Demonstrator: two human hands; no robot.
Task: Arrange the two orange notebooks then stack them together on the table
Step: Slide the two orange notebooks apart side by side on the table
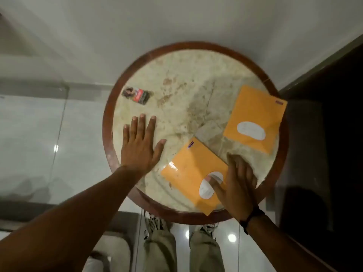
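Note:
Two orange notebooks lie apart on a round marble table with a dark wooden rim. The near notebook sits tilted at the table's front edge, a white oval label on its cover. My right hand rests on its right side, thumb pressing the label and fingers along its edge, partly covering it. The far notebook lies at the table's right edge, one corner over the rim. My left hand lies flat on the bare marble to the left, fingers spread, touching neither notebook.
A small dark packet lies at the table's far left. A dark cabinet or wall stands close on the right. Glass furniture is on the left. My legs and shoes are under the table's near edge.

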